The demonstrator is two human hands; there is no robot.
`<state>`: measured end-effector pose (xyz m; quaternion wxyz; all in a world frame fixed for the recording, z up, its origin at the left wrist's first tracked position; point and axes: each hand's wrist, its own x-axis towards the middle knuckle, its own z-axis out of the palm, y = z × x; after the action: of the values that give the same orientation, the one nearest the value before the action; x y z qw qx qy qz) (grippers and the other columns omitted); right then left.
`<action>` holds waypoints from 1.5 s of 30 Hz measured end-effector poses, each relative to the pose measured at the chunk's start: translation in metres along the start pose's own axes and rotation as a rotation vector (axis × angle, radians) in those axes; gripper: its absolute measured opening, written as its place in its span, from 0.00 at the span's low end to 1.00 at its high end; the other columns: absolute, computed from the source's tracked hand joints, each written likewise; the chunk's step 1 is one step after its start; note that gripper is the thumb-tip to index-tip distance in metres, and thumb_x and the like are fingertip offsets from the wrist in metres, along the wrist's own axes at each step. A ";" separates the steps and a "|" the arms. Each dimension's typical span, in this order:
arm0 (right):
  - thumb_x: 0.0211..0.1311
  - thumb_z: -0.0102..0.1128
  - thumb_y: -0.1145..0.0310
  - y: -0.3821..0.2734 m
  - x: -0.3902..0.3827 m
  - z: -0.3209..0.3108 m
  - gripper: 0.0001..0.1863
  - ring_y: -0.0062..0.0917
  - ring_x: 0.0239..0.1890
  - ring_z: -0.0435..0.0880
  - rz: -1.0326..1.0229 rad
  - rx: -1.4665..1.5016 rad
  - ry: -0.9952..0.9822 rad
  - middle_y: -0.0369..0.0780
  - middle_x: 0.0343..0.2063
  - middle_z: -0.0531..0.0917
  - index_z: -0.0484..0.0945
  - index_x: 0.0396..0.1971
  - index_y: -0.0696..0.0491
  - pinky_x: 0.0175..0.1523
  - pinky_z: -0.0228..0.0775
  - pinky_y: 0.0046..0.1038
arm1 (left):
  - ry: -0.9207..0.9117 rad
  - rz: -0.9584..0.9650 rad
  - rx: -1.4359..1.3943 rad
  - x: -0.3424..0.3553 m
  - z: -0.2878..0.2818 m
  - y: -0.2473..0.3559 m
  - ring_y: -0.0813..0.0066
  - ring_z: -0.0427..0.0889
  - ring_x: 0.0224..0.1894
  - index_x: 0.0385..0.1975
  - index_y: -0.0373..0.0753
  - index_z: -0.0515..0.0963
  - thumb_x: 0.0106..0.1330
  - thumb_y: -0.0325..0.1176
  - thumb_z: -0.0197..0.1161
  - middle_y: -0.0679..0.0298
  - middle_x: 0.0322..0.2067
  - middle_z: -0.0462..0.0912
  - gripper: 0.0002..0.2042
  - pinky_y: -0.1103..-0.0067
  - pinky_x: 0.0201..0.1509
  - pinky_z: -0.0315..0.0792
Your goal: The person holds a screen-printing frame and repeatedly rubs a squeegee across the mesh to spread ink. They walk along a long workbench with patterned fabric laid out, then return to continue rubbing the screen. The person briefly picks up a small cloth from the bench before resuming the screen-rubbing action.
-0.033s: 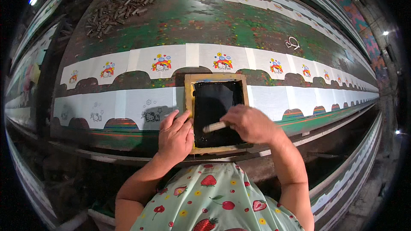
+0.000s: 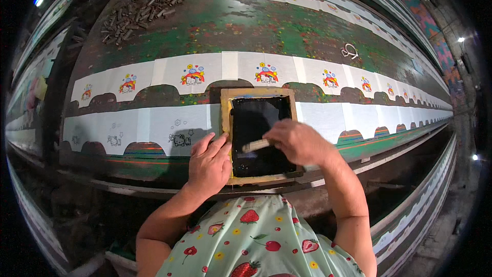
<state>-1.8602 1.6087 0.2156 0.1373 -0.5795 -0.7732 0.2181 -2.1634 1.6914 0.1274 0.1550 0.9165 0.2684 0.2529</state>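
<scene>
A wooden-framed printing screen (image 2: 259, 179) lies on the near row of white fabric pieces, its inside coated with wet black ink (image 2: 251, 123). My right hand (image 2: 297, 141) is closed around a small pale squeegee (image 2: 255, 145) over the ink; its lower edge is hard to see. My left hand (image 2: 211, 161) rests at the frame's left side, fingers stretched out and slightly apart, fingertips touching the wood. Left of it, a white piece bears a black outline print (image 2: 180, 139). Whatever lies beneath the screen is hidden.
Beyond the screen runs a row of white pieces with coloured prints (image 2: 266, 74). A heap of dark short cylinders (image 2: 136, 13) sits at the far left of the long paint-stained table (image 2: 236, 31). A pale looped object (image 2: 350, 51) lies at the right.
My right hand and the squeegee have shifted very slightly, the hand a little away from me. My left hand stays at the frame.
</scene>
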 end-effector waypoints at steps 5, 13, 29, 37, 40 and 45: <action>0.62 0.65 0.80 0.041 0.049 -0.001 0.19 0.50 0.55 0.88 0.057 -0.094 0.170 0.48 0.47 0.89 0.89 0.53 0.55 0.61 0.82 0.48 | -0.068 0.063 -0.025 0.009 -0.005 -0.011 0.53 0.81 0.63 0.55 0.33 0.89 0.61 0.28 0.72 0.56 0.66 0.85 0.20 0.56 0.70 0.72; 0.58 0.63 0.80 0.028 0.042 0.021 0.23 0.49 0.57 0.85 0.130 -0.216 0.221 0.47 0.50 0.87 0.87 0.56 0.55 0.66 0.78 0.48 | -0.084 0.046 -0.053 0.017 -0.001 -0.013 0.54 0.83 0.58 0.54 0.32 0.88 0.60 0.27 0.72 0.55 0.65 0.84 0.20 0.56 0.68 0.73; 0.68 0.66 0.66 -0.079 -0.056 0.078 0.23 0.41 0.59 0.84 0.186 -0.163 0.177 0.43 0.55 0.85 0.86 0.62 0.51 0.65 0.75 0.44 | 0.085 -0.252 -0.453 0.012 0.025 0.009 0.42 0.77 0.72 0.69 0.37 0.80 0.62 0.15 0.73 0.44 0.69 0.77 0.31 0.53 0.79 0.69; 0.65 0.80 0.64 -0.069 -0.088 0.080 0.24 0.46 0.67 0.83 0.220 0.030 0.419 0.46 0.62 0.85 0.87 0.60 0.51 0.69 0.77 0.48 | 0.192 -0.347 -0.450 0.004 0.053 0.015 0.43 0.75 0.76 0.66 0.40 0.81 0.57 0.11 0.69 0.42 0.73 0.76 0.33 0.55 0.80 0.69; 0.68 0.79 0.67 -0.057 -0.106 0.086 0.23 0.49 0.67 0.82 0.362 0.102 0.594 0.51 0.63 0.84 0.87 0.60 0.54 0.71 0.76 0.48 | 0.254 -0.385 -0.457 0.003 0.061 0.017 0.47 0.79 0.73 0.56 0.40 0.87 0.55 0.09 0.65 0.44 0.73 0.77 0.28 0.59 0.78 0.71; 0.70 0.76 0.71 -0.030 -0.149 0.094 0.22 0.50 0.66 0.83 0.467 0.417 0.709 0.52 0.64 0.85 0.87 0.62 0.57 0.73 0.75 0.46 | 0.325 -0.396 -0.529 0.011 0.071 0.044 0.49 0.78 0.75 0.51 0.37 0.87 0.55 0.07 0.63 0.45 0.74 0.77 0.25 0.62 0.79 0.72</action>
<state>-1.8859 1.4429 0.1547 0.4538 -0.7365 -0.4672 0.1825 -2.0979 1.6518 0.0916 0.3880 0.7227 0.3872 0.4211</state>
